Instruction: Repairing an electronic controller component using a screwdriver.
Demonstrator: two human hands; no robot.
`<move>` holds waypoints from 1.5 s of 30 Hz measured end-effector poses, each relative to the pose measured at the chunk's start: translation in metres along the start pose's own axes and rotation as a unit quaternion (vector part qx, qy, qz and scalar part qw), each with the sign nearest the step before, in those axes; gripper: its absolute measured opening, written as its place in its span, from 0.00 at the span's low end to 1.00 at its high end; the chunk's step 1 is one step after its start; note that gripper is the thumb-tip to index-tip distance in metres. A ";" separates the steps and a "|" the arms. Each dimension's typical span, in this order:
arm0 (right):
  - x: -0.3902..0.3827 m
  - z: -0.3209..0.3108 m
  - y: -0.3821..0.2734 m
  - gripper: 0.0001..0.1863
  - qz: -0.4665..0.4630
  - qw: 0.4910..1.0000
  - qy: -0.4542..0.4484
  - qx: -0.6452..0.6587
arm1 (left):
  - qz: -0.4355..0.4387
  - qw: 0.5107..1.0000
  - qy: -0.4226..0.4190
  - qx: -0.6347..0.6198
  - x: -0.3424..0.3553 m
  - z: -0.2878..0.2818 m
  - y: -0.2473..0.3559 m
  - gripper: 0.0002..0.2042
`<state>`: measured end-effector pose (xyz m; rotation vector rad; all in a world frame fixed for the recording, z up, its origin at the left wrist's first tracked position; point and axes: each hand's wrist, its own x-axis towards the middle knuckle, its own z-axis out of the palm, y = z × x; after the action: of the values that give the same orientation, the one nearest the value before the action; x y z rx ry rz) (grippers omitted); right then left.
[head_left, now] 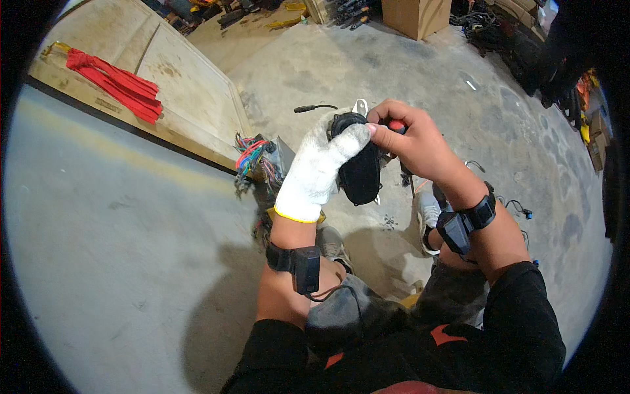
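In the head view I see the left hand, in a white knitted glove, with fingers closed on a black oblong part, round-ended, above the rough concrete floor. The bare right hand, beside its upper edge, has fingers curled around a rounded red piece.

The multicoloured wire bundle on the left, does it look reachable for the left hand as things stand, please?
Probably not without letting go: the gloved left hand is holding the black oval casing, though the wire bundle itself looks largely uncovered.
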<state>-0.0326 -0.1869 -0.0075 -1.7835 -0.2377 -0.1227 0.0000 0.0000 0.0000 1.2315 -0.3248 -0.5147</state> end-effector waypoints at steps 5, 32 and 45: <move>-0.001 0.007 -0.007 0.14 0.030 0.998 0.022 0.048 | -0.020 0.998 -0.010 -0.052 -0.007 0.004 0.006 0.15; -0.008 0.022 -0.010 0.21 0.197 0.977 -0.070 0.052 | 0.048 0.972 0.076 -0.218 0.010 -0.018 -0.020 0.12; 0.027 0.038 0.064 0.22 0.226 0.954 -0.057 -0.190 | 0.095 0.914 0.123 -0.376 0.012 -0.038 -0.004 0.08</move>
<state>0.0064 -0.1607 -0.0709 -2.1849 0.1265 0.2818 0.0288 0.0234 -0.0157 0.4942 -0.0132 -0.2636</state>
